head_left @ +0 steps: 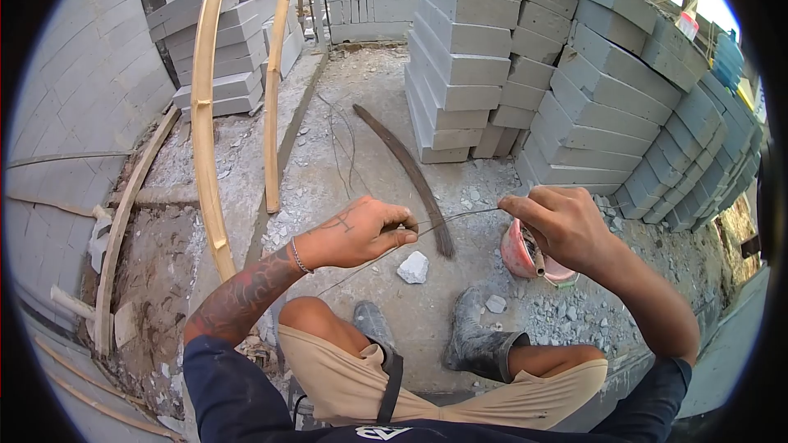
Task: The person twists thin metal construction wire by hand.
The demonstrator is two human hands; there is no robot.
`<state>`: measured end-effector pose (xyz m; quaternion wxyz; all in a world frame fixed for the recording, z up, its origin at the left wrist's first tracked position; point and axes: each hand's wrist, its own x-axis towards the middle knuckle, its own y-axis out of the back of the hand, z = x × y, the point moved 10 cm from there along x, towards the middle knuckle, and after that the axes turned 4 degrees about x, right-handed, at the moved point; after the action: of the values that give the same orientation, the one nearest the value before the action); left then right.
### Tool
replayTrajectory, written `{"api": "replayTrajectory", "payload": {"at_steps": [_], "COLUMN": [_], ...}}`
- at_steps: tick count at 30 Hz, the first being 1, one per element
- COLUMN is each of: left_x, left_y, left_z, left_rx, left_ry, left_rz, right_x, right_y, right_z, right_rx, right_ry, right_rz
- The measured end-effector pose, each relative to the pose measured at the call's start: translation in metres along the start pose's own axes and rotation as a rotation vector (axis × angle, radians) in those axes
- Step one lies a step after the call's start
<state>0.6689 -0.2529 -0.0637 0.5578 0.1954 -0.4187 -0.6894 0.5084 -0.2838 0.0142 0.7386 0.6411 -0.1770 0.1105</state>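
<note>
Near the middle of the frame, the left hand [369, 230] had its thumb and fingers closed on a thin dark wire [468, 214]. The right hand [566, 226], right of centre, pinched the same wire between thumb and fingertips, so that it ran slightly upward from one to the other — a strand also slanted down and left below the left wrist. Partly hidden under the right hand stood a pinkish-red bucket [517, 250] with something stick-like in it. A pale broken chunk [413, 267] lay on the ground below the wire, and a dark curved strip of wood [402, 168] stretched from the upper centre down behind it. Grey blocks [472, 41] rose in stacks across the upper right; bamboo poles [205, 115] leaned at upper left.
</note>
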Motion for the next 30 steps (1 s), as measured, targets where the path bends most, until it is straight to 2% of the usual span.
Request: {"api": "replayTrajectory", "payload": {"at_steps": [3,5,7,8,9,10,11,12,14,15,16,17,19,21,22,24,25,26,28,29,30], "left_x": [-0.003,-0.006,-0.008,-0.009,-0.008,-0.006,-0.006,-0.005,-0.005,-0.004,-0.008,-0.013,-0.012,-0.018,-0.027,-0.031,-0.029,-0.026,-0.018,-0.011,-0.003], "left_y": [-0.012,-0.015,-0.020,-0.020,-0.023,-0.025,-0.027,-0.027,-0.023,-0.022,-0.009,0.004,0.009,0.007,0.007,-0.009,-0.028,-0.035,-0.061,-0.056,-0.048], "left_z": [0.002,-0.005,-0.009,-0.013,-0.020,-0.018,-0.010,-0.011,0.006,0.007,0.009,0.007,-0.002,-0.034,-0.041,-0.053,-0.059,-0.063,-0.072,-0.064,-0.054], "left_rx": [-0.075,-0.028,0.073,0.181,0.179,0.284,0.390,0.394,0.295,0.294,0.233,0.173,0.256,0.324,0.329,0.196,0.180,0.160,-0.385,-0.410,-0.409], "left_ry": [-0.042,0.069,0.095,0.122,0.126,0.011,-0.105,-0.101,-0.261,-0.263,-0.249,-0.233,-0.202,-0.079,-0.080,0.113,0.211,0.216,0.289,0.262,0.260], "left_rz": [-0.004,0.038,0.059,0.084,0.084,0.119,0.153,0.152,0.205,0.202,0.304,0.402,0.372,0.300,0.304,0.133,-0.036,-0.062,-0.267,-0.308,-0.307], "right_x": [-0.004,-0.008,-0.017,-0.020,-0.029,-0.042,-0.042,-0.031,-0.008,0.002,0.004,0.002,-0.016,-0.035,-0.043,-0.051,-0.055,-0.045,-0.036,-0.036,-0.034], "right_y": [0.000,-0.010,-0.036,-0.041,-0.068,-0.093,-0.095,-0.082,-0.048,-0.028,-0.013,-0.012,-0.026,-0.029,-0.033,-0.047,-0.045,-0.038,-0.024,-0.024,-0.017], "right_z": [-0.005,-0.006,0.013,0.011,0.016,0.014,-0.011,-0.017,-0.043,-0.018,0.016,0.037,0.064,0.088,0.087,0.068,0.073,0.071,0.070,0.074,0.071], "right_rx": [-0.062,-0.109,-0.118,-0.113,0.048,0.211,0.462,0.465,0.939,0.899,0.754,0.671,0.595,0.033,0.031,0.174,0.168,0.235,0.234,0.229,0.166], "right_ry": [0.039,0.028,-0.190,-0.191,-0.274,-0.352,-0.211,-0.207,-0.189,-0.315,-0.500,-0.540,-0.576,-0.560,-0.556,-0.499,-0.619,-0.549,-0.512,-0.509,-0.402], "right_rz": [0.029,0.020,-0.118,-0.121,-0.343,-0.565,-0.610,-0.607,-0.699,-0.535,-0.422,-0.357,-0.299,-0.299,-0.294,-0.392,-0.339,-0.268,-0.207,-0.203,-0.132]}}
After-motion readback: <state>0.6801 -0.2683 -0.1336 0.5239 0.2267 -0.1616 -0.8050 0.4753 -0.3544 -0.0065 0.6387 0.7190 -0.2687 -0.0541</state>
